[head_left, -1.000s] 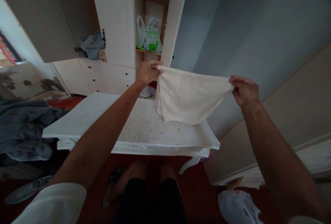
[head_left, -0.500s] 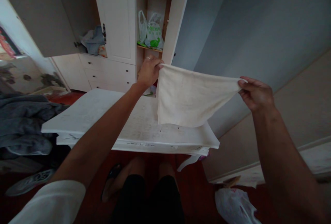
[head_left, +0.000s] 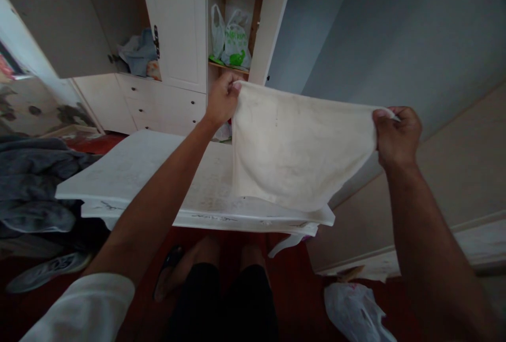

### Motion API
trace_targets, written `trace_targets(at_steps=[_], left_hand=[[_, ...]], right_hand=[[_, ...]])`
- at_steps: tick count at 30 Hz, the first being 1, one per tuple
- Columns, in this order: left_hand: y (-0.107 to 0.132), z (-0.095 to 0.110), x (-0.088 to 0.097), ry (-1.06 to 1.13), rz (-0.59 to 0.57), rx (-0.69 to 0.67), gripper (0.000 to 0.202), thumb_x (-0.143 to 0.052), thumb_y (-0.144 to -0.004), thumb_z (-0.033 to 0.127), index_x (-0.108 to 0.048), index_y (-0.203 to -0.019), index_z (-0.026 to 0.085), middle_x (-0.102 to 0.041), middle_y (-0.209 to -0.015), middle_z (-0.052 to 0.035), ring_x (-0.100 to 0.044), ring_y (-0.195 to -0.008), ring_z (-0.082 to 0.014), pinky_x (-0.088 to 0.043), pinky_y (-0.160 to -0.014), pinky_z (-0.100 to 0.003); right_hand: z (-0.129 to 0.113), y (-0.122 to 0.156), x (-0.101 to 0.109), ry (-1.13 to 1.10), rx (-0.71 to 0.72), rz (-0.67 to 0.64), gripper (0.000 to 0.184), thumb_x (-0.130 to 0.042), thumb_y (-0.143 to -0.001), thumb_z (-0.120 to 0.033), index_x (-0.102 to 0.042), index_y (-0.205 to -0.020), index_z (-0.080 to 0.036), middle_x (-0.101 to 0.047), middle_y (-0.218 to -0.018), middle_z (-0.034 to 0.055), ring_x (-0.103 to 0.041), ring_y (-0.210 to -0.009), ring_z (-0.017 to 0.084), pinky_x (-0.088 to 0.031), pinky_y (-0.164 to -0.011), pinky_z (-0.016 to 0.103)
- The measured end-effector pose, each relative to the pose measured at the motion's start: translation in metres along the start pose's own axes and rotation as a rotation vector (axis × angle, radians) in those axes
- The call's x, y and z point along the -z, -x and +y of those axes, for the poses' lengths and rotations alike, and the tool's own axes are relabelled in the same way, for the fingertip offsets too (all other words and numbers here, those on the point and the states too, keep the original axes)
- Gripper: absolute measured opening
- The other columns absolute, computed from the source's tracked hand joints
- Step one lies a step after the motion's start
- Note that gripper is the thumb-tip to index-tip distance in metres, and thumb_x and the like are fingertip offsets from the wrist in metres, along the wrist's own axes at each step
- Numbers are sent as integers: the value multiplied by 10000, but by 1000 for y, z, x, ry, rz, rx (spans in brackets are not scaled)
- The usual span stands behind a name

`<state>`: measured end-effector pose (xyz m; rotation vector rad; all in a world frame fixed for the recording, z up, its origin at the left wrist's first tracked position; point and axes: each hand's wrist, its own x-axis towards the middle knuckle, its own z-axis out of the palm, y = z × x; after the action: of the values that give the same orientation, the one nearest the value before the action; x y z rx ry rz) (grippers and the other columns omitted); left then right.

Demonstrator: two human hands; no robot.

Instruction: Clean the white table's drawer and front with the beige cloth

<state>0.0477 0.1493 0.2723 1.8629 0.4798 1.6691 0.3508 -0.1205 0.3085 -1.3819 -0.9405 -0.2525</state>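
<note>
A cream-coloured cloth (head_left: 300,147) hangs stretched between my two hands, its top edge pulled nearly straight. My left hand (head_left: 223,98) pinches its upper left corner. The upper right corner is gripped by my right hand (head_left: 398,134), thumb on the near side. Faint stains mark the fabric, and its lower edge sags in a curve. Below and behind it stands a white table (head_left: 150,165) with a scuffed top; the cloth hides the table's right part. I cannot tell whether the lower edge touches the tabletop.
Behind the table, a white wardrobe (head_left: 179,26) has open doors, with plastic bags (head_left: 236,41) on a shelf and blue clothing (head_left: 140,52) inside. Grey fabric (head_left: 35,184) is heaped at left. A shoe (head_left: 51,271) and a plastic bag (head_left: 353,308) lie on the red floor.
The cloth is spread flatter and faces me more fully, its lower edge now further down. Both hands have risen slightly, the left one shifting left and the right one slightly right.
</note>
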Motion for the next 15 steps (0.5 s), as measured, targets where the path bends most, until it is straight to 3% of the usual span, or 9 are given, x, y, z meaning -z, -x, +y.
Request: trace_targets(at_steps=[4,9,12,15], left_hand=[[3,-21,-6,-58,-60,140,65,-649,-830,141,-645,-810,203,-669,-919,-43,-614,-1025,-232,-430,-1015,-343],[29,-66,-33,-151,-82,396,106,-627,-776,127,-590,-739,219,-695,-1005,-95,-581,-1159,-280,-419,-1025,-368],[48,-90,-45,-162,-84,496,136,-630,-736,123,-555,-685,225,-701,-983,-99,-582,-1169,-277,-429,-1003,-354],[61,-104,-48,-167,-73,503,145,-599,-756,119,-541,-681,229,-698,-954,-95,-581,-1165,-265,-414,-1032,-355]], right_hand=[[39,0,-31,38,-167,-66,257,-771,-787,-352,-551,-807,-220,-496,-536,-77,-392,-424,91,-275,-364,186],[111,17,-80,16,-333,-102,261,-756,-734,-342,-521,-760,-231,-525,-544,-79,-455,-434,105,-384,-358,203],[142,29,-100,-46,-340,-168,284,-784,-691,-365,-544,-746,-224,-556,-576,-69,-518,-498,113,-466,-418,217],[155,35,-109,-62,-317,-238,285,-813,-664,-394,-616,-756,-210,-602,-614,-45,-568,-562,130,-522,-486,237]])
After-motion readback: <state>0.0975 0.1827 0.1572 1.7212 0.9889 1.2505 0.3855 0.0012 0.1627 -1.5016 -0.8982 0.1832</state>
